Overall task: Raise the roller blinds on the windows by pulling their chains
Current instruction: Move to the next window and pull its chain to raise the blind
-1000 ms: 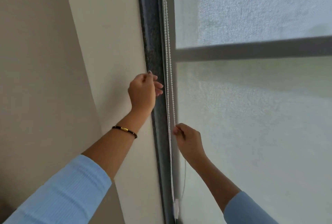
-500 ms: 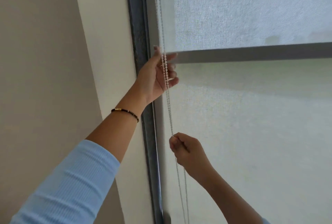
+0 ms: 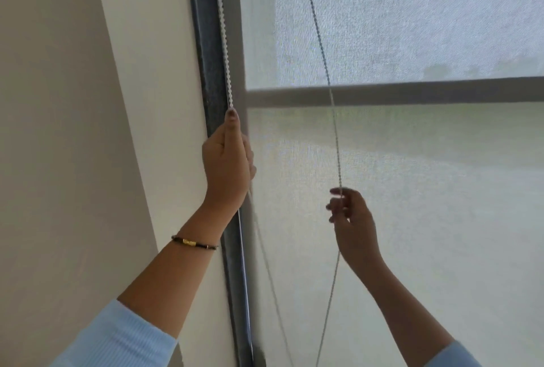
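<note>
We see left hand [image 3: 226, 166] clamped on chain [image 3: 223, 42] at frame [image 3: 206, 42] edge, set to haul down; right hand [image 3: 354, 222] fingers [image 3: 335, 207] loosely curled round second strand [image 3: 323, 66], likely holding it clear.

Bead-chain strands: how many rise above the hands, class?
2: one white beaded strand along the dark frame above the left hand; one across the grey mesh blind above the right hand.

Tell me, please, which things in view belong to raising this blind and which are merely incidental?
For the job:
- bead chain, gripped by the left hand and pinched by the right hand
- roller blind

Incidental:
- bracelet on the left wrist
- wall
- window frame
</note>
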Tool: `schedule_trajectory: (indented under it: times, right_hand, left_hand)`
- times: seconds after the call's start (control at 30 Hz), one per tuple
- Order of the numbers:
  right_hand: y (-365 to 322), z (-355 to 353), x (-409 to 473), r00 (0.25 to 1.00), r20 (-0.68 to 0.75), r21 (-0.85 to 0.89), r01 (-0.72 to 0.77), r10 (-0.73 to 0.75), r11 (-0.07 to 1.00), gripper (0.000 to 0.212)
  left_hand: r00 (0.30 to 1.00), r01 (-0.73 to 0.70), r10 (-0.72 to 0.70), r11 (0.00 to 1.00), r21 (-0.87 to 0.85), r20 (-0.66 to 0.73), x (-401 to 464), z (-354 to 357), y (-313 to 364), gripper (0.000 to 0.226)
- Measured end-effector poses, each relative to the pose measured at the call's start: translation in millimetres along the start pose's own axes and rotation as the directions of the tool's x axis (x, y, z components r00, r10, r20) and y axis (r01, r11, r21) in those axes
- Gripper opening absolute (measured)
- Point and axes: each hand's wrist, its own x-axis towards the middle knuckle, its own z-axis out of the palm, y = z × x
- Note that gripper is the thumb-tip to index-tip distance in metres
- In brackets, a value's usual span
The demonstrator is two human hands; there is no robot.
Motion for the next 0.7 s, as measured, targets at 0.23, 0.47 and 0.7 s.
schedule_trajectory:
  times: [0.23, 0.47, 0.7]
  right_hand:
    - [-53, 4, 33, 0.999, 0.024, 0.228, 0.024, -0.03, 0.973, 0.016]
    - [-87, 22, 35, 0.957, -0.125, 0.057, 0.269, -0.26, 0.962, 0.023]
    - [-167, 38, 36, 0.868, 0.497, 0.637, -0.357, -0.01, 0.683, 0.052]
  left_hand:
    - [0.997, 0.042, -0.048, 0.996, 0.081, 0.063, -40, -6, -4, 0.053]
    - [0.964, 0.158, -0.198, 0.964, 0.215, 0.176, -111, -40, -68, 0.05]
    - [0.864, 0.308, -0.424, 0.872, 0.381, 0.271, -191, -62, -141, 0.066]
